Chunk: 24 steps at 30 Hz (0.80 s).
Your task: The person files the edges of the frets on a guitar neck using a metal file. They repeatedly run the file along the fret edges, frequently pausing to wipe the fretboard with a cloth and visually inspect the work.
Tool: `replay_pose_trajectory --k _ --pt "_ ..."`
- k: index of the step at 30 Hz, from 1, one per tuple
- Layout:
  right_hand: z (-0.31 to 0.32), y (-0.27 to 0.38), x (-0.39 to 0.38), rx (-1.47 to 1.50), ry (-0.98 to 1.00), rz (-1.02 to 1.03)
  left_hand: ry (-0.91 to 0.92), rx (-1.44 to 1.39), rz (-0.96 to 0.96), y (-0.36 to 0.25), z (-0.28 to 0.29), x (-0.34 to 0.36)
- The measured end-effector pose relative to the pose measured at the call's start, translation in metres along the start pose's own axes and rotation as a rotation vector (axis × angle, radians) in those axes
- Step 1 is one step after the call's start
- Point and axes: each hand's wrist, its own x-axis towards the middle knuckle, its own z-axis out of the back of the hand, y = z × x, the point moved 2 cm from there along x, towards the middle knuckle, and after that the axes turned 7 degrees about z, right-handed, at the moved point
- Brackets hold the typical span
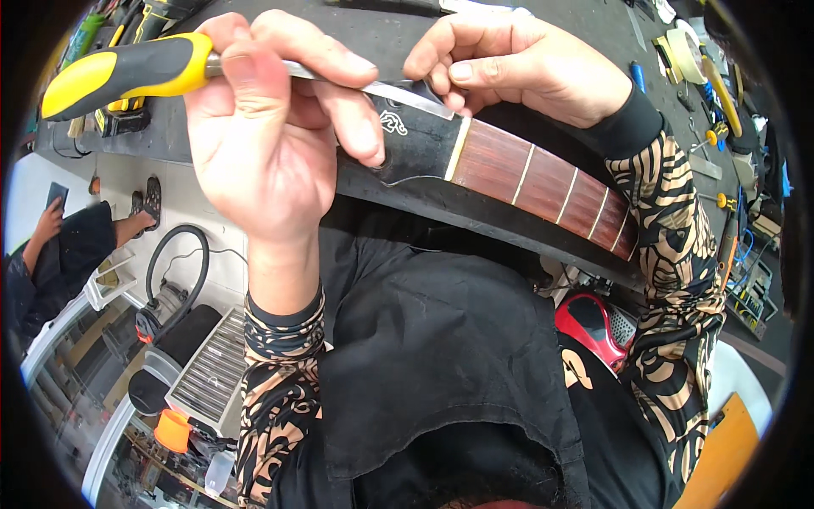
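My left hand (263, 144) is turned palm up, its fingers around the metal shaft of a yellow and black handled tool (119, 76). The tool's flat blade (407, 95) reaches across a guitar's black headstock (415, 153), near the pale nut (458, 148) at the top of the reddish-brown fretted fingerboard (543, 187). The headstock bears a pale curly emblem. My right hand (517, 76) is curled at the blade's far end, thumb and fingers closed on something dark that I cannot make out. My left fingertips hang over the headstock; whether they touch it is unclear.
The neck lies along the near edge of a dark bench (577, 34), with tools and tape rolls (682, 59) at right. At lower left are another person (59, 254) holding a phone, a vacuum hose (203, 242) and a ribbed metal rack (208, 365). A red object (581, 331) sits below the bench.
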Motion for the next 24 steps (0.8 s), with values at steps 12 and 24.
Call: replay_pose_trajectory --k 12,24 --pt "-0.012 0.005 0.004 -0.21 -0.136 0.094 -0.003 -0.087 -0.062 -0.015 0.023 -0.009" --pt "-0.037 0.014 -0.029 -0.501 -0.38 -0.088 -0.161 -0.018 0.004 -0.043 0.06 -0.055"
